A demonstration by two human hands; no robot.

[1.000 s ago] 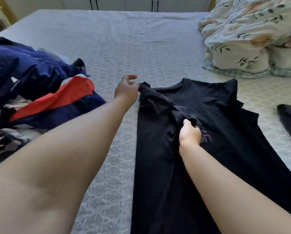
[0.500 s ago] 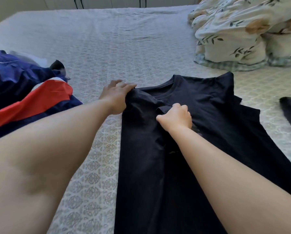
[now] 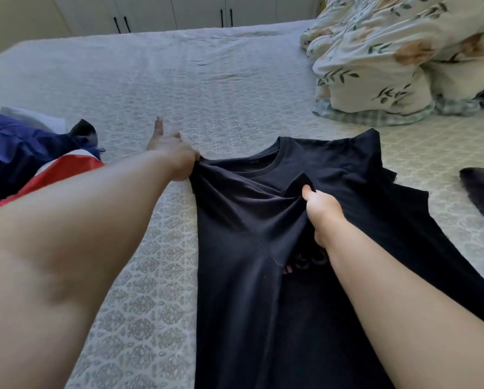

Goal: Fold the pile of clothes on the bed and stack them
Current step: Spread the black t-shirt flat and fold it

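Note:
A black T-shirt lies spread on the bed, neckline away from me, its left side folded over toward the middle. My left hand pinches the shirt's left shoulder corner, with one finger stretched out over the bedspread. My right hand grips the folded-over sleeve edge near the chest, just above a small printed graphic. A pile of unfolded clothes, navy, red and white, sits at the left edge.
A bundled floral duvet fills the far right of the bed. Another dark garment shows at the right edge. White wardrobe doors stand beyond the bed. Patterned bedspread lies between the pile and the shirt.
My right hand has shifted right along the shirt, pulling the folded sleeve fabric taut. My left hand stays at the shoulder corner, now with a finger extended.

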